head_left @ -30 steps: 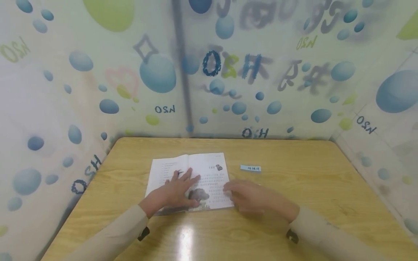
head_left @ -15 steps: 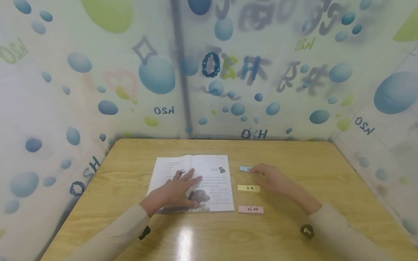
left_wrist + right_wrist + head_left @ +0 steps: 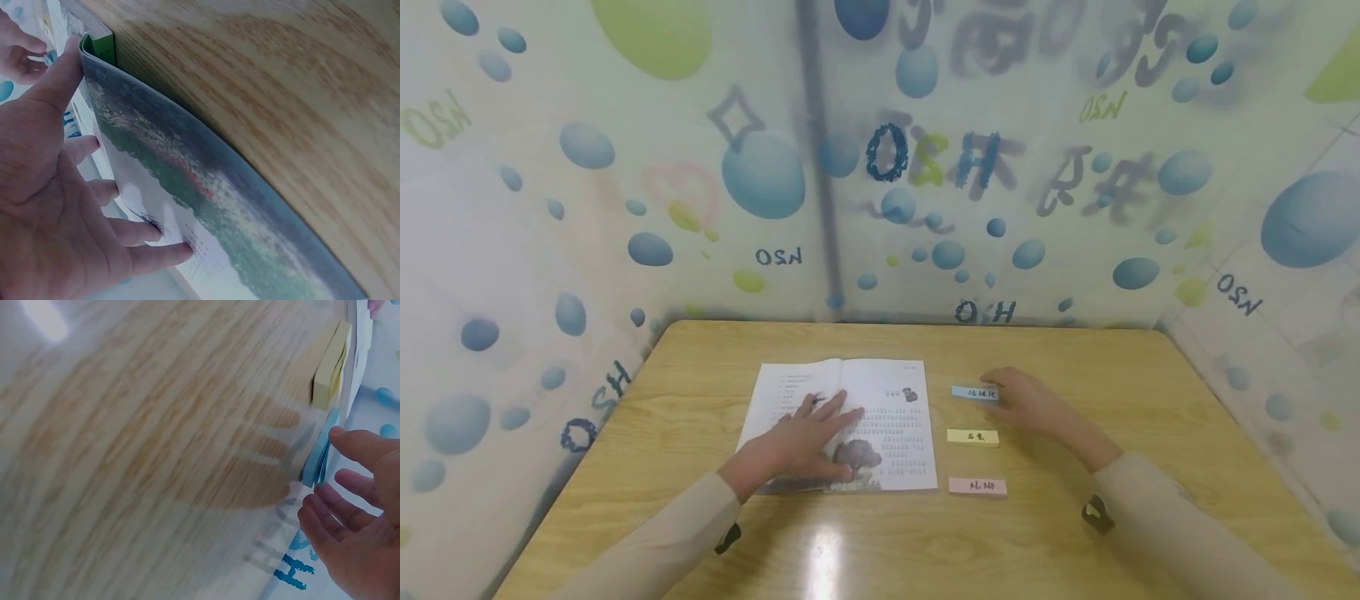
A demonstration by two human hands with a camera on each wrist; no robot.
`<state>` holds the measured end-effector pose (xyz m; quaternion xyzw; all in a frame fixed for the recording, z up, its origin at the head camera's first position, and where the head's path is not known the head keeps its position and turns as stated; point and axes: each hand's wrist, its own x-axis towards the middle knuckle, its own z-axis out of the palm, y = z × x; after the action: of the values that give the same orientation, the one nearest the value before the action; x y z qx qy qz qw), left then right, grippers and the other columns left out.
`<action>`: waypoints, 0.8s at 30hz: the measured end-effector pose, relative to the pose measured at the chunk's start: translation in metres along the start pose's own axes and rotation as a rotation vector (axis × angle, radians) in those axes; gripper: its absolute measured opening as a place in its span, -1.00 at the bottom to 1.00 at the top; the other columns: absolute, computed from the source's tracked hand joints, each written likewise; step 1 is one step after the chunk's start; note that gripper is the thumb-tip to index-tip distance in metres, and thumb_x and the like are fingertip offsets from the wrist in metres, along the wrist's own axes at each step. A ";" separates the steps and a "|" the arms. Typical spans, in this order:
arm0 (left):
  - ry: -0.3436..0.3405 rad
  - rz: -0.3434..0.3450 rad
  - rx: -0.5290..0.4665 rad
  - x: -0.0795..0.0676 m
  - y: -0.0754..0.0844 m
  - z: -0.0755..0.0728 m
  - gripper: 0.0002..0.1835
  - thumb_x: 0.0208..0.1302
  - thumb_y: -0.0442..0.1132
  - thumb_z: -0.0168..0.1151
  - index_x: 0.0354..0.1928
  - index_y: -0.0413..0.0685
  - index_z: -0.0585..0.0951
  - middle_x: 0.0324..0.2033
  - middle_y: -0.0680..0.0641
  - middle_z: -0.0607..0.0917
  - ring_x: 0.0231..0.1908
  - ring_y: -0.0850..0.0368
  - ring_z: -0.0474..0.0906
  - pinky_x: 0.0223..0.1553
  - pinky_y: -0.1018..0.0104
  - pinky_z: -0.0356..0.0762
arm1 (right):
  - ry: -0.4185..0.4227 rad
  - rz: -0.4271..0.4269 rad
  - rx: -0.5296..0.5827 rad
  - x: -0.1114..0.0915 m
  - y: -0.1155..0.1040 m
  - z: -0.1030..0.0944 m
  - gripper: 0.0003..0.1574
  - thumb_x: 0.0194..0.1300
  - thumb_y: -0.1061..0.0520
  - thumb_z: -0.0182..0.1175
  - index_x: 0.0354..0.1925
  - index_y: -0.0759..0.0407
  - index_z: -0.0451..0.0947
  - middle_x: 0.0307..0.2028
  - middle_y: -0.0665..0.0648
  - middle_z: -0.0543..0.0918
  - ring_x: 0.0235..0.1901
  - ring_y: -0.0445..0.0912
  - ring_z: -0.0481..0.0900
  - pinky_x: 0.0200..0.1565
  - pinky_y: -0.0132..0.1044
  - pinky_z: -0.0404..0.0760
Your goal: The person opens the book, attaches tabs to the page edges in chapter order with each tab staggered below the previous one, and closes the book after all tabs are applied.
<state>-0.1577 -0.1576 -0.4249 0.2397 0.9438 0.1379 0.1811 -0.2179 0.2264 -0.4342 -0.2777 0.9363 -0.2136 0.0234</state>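
Observation:
An open book with printed text and a tree picture lies on the wooden table. My left hand rests on it with spread fingers; in the left wrist view those fingers press on the pages. To the right, a blue sticky-note pad with handwriting is farthest away in a column of pads. My right hand is at its right end, thumb and fingers loosely spaced on either side. Up close in the right wrist view, the thumb tip overlaps the blue pad.
Below the blue pad lie a yellow sticky-note pad and a pink one, both handwritten on. The table meets a wall covered in bubble patterns and lettering. Dark bands hang at both sleeves.
My right hand has moved from beside the book's right edge up to the blue pad, uncovering the yellow and pink pads. It then drew slightly right. My left hand stays on the book.

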 end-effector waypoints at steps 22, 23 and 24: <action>0.006 0.017 0.020 0.001 -0.002 0.004 -0.01 0.23 0.31 0.34 0.61 0.24 0.14 0.59 -0.15 -0.09 0.46 -0.53 -0.20 0.24 -0.58 0.03 | -0.020 -0.014 -0.038 0.015 0.006 0.013 -0.80 0.24 0.32 0.38 -0.13 0.31 0.67 -0.28 0.10 0.62 -0.26 -0.02 0.60 -0.11 -0.08 0.66; 0.008 0.022 0.022 0.001 -0.002 0.003 -0.01 0.24 0.32 0.34 0.61 0.24 0.14 0.59 -0.15 -0.09 0.46 -0.53 -0.20 0.24 -0.58 0.04 | -0.018 -0.014 -0.030 0.014 0.007 0.012 -0.80 0.24 0.32 0.38 -0.14 0.32 0.67 -0.28 0.11 0.62 -0.26 -0.01 0.60 -0.12 -0.07 0.66; 0.010 0.027 0.021 0.001 -0.002 0.003 -0.01 0.24 0.31 0.34 0.61 0.24 0.14 0.59 -0.16 -0.09 0.45 -0.54 -0.20 0.23 -0.58 0.05 | -0.016 -0.012 -0.021 0.013 0.008 0.012 -0.80 0.24 0.33 0.38 -0.14 0.32 0.67 -0.28 0.10 0.62 -0.27 -0.02 0.60 -0.13 -0.07 0.66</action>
<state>-0.1583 -0.1583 -0.4288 0.2538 0.9427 0.1315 0.1719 -0.2310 0.2206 -0.4473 -0.2854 0.9366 -0.2014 0.0269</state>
